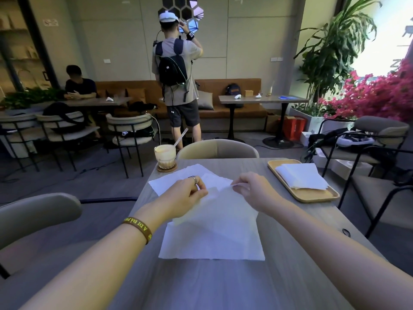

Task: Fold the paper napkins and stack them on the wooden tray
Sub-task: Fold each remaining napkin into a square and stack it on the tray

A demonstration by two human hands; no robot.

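Paper napkin (pixel 219 211), bench (pixel 245 166) centre: thin, limp, tears easily; take by corners. Left hand (pixel 190 195) and right hand (pixel 250 189) each pinch its far edge.

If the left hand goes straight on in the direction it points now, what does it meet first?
Beyond the napkin that the left hand pinches, likely the chair back across the table, passing close by the right hand; depth is unclear.

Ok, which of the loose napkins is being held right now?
The middle napkin, far edge pinched by left hand and right hand; the napkin by the drink lies flat.
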